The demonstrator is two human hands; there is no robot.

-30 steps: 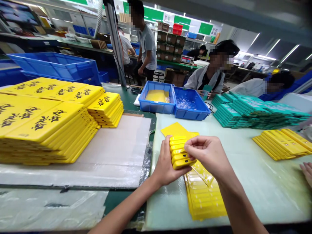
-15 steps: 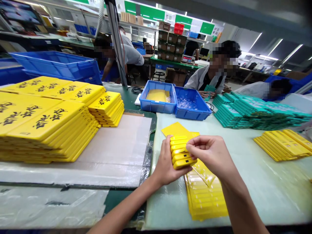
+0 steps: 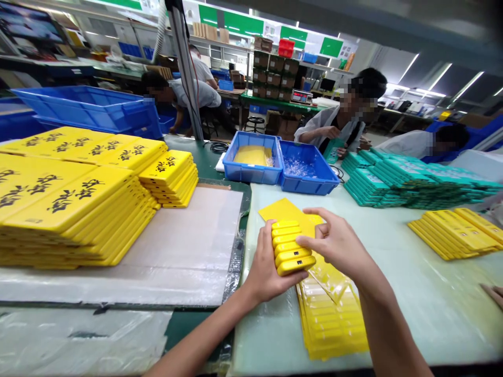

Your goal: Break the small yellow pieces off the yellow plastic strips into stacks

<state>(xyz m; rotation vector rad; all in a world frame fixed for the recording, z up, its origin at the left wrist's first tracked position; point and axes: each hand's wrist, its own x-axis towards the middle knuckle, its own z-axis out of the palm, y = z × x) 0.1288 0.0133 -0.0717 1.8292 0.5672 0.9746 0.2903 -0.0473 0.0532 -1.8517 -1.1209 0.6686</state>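
Observation:
My left hand [image 3: 269,264] is wrapped around a short stack of yellow power banks [image 3: 293,251], holding it tilted above the table. Their narrow ends face me. Dark port openings show on the lower two ends, while those above look plain yellow. My right hand [image 3: 334,241] is at the stack's right side, its thumb tip against or just by the ends. Its index finger is spread away from the thumb, and I see nothing between them. Beneath lie glossy yellow sheets [image 3: 334,324] with strip-like marks, and a plain yellow sheet [image 3: 285,209] lies behind.
Printed yellow power banks [image 3: 86,193] are piled at left. Two blue bins [image 3: 253,175] [image 3: 310,186] stand behind, one with yellow sheets, one with clear scraps. Teal stacks [image 3: 412,178] and more yellow units [image 3: 451,233] lie right. Co-workers sit beyond; another person's fingers [image 3: 495,294] show at right edge.
My right hand's thumb and index finger, pinched together at the stack's ends before, have spread apart. The co-worker opposite has raised a hand over a teal unit. Fingers have appeared at the right edge.

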